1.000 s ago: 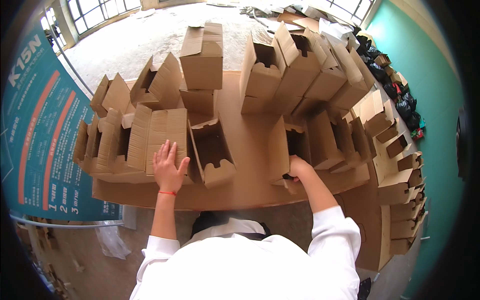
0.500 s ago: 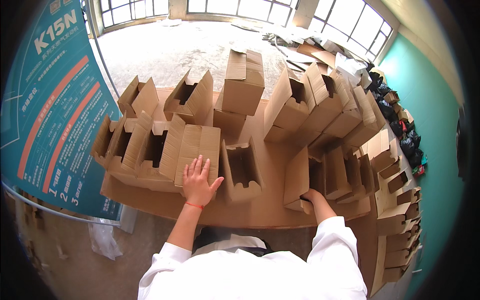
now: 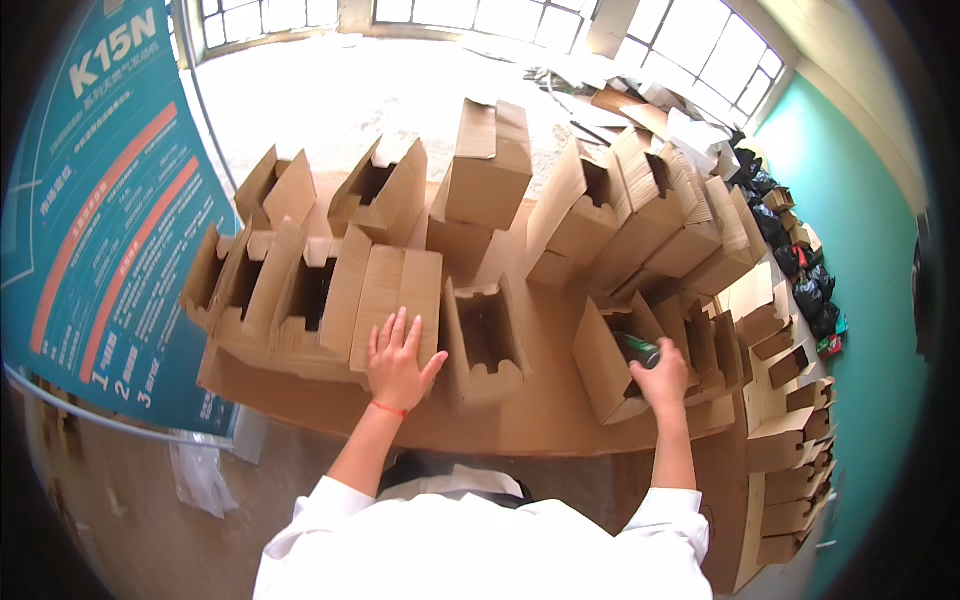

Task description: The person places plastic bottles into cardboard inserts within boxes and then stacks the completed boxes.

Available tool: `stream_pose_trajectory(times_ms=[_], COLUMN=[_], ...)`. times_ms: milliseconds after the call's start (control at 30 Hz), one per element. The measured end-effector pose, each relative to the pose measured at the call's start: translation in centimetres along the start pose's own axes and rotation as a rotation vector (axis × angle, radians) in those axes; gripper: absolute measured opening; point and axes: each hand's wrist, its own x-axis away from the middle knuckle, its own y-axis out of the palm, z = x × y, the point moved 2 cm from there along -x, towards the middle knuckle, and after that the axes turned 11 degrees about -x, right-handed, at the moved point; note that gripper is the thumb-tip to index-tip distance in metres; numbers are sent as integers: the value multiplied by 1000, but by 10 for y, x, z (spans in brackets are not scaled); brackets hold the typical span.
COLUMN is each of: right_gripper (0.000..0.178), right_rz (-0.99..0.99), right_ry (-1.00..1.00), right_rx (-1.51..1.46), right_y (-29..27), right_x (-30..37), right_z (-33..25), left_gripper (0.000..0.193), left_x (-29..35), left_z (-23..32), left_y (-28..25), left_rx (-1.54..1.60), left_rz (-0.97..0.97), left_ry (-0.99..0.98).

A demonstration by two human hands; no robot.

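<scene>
My left hand (image 3: 398, 368) lies flat, fingers spread, on the folded-down flaps of a cardboard box (image 3: 418, 280). At the right front, my right hand (image 3: 665, 380) grips one end of a dark green cylindrical can (image 3: 637, 348). The can lies aslant at the mouth of an open cardboard box (image 3: 597, 365), and its far end is partly inside. Whether it is a can or a bottle is hard to make out. Between my hands stands another open box (image 3: 505, 380), its dark interior facing up.
Open boxes (image 3: 262, 300) stand in a row at the left, with more boxes (image 3: 640, 215) at the back right. A brown table (image 3: 470, 435) carries them. A teal banner (image 3: 110, 250) rises at the left; a stack of boxes (image 3: 785, 440) lines the right side.
My right hand has risen out of the right front box and now shows the green can in its grip. That box has shifted and turned slightly. The left hand stays put.
</scene>
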Motion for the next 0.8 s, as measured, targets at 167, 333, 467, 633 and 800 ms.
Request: stream_pose_trajectory(times_ms=[167, 333, 467, 633, 800], right_gripper=[48, 45, 45, 52, 56], right_rz=[211, 389, 184, 26, -22], right_ry=[19, -126, -136, -458, -628], right_rx=[-277, -546, -904, -570, -403], right_y=[-53, -86, -68, 1, 85], right_x=[19, 51, 64, 66, 60], right_z=[-7, -42, -87, -156, -183], left_gripper=[65, 72, 83, 76, 56], left_x=[-1, -2, -12, -23, -20], left_z=[0, 2, 24, 26, 23], left_y=[1, -2, -24, -22, -14], left_rx=[-8, 12, 106, 20, 118], left_rz=[-23, -54, -33, -135, -191], left_ry=[25, 5, -7, 24, -7])
